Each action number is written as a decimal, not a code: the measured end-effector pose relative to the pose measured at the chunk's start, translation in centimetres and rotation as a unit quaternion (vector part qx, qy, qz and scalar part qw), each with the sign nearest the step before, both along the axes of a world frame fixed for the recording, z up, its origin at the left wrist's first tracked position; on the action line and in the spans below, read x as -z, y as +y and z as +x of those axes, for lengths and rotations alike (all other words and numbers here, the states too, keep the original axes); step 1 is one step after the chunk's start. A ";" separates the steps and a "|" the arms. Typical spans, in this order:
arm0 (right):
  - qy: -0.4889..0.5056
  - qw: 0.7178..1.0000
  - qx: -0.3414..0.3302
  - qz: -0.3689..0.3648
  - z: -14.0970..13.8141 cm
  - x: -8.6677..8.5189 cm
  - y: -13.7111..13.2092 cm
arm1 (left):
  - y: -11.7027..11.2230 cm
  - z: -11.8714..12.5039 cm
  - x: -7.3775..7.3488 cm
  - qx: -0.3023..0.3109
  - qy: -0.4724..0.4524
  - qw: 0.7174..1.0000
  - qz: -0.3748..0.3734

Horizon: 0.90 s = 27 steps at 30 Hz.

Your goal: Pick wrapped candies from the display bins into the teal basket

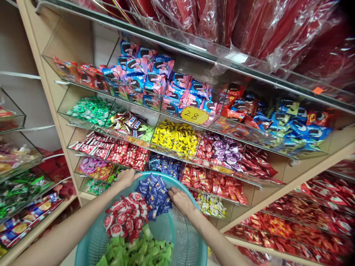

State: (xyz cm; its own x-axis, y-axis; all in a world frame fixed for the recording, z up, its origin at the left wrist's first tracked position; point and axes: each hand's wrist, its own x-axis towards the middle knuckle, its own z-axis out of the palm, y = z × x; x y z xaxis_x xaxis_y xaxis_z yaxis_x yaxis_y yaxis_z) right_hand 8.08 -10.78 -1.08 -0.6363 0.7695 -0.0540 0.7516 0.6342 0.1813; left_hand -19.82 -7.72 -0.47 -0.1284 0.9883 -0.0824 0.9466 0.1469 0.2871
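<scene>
A turquoise plastic basket (190, 236) stands low in front of me. My left hand (128, 179) is closed over its far rim, with the thumb along the edge and the other fingers partly hidden. Inside the basket, my right hand (181, 199) lies palm down, fingers apart and touching the right side of a pile of dark blue wrapped candies (155, 195). Beside that pile are red and white round wrapped candies (127, 216). Green wrapped candies (135, 249) fill the near side.
Clear-fronted shelves ahead hold blue-pink cookie packs (151, 79), yellow candies (176, 136), purple candies (229, 151) and dark blue candies (166, 166) just beyond the rim. A yellow "28" tag (194, 115) marks one shelf. Red plastic-wrapped packs (249, 26) overhang the top. More shelves flank both sides.
</scene>
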 end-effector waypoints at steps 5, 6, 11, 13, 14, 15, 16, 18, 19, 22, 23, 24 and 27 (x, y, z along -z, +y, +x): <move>0.019 0.999 -0.018 -0.021 0.6 -2.5 0.5 | 0.0 0.0 0.3 0.003 0.031 0.999 0.008; 0.036 0.999 -0.024 -0.030 0.7 -3.3 1.2 | 0.0 0.1 0.3 -0.003 0.026 1.000 0.005; 0.098 0.994 0.019 -0.040 -0.9 -6.0 7.0 | -0.3 0.2 0.3 -0.022 0.001 1.000 -0.001; 0.085 0.994 0.056 -0.037 -2.3 -5.9 9.5 | -0.4 0.2 0.3 -0.023 0.003 1.000 0.002; 0.075 0.994 0.070 -0.037 -3.0 -5.5 10.5 | -0.4 0.2 0.3 -0.021 0.005 1.000 0.005; 0.066 0.994 0.079 -0.037 -3.7 -5.1 11.3 | -0.4 0.2 0.3 -0.019 0.009 1.000 0.010; 0.058 0.994 0.083 -0.038 -4.3 -4.6 12.0 | -0.4 0.3 0.3 -0.019 0.011 1.000 0.013; 0.049 0.995 0.084 -0.037 -5.2 -3.6 13.0 | -0.5 0.3 0.3 -0.019 0.010 1.000 0.023; 0.046 0.995 0.085 -0.035 -5.5 -3.1 13.3 | -0.5 0.3 0.2 -0.019 0.011 0.999 0.024; 0.044 0.994 0.092 -0.025 -6.0 -1.9 14.0 | -0.4 0.1 0.0 -0.004 0.020 0.999 0.036; 0.045 0.994 0.095 -0.021 -6.1 -1.5 14.2 | -0.4 0.0 0.0 0.000 0.021 0.999 0.040; 0.047 0.994 0.099 -0.017 -6.1 -1.3 14.4 | -0.4 -0.1 -0.1 0.000 0.019 0.999 0.041; 0.056 0.993 0.105 -0.008 -6.3 -1.0 14.8 | -0.3 -0.3 -0.2 -0.007 0.010 0.999 0.037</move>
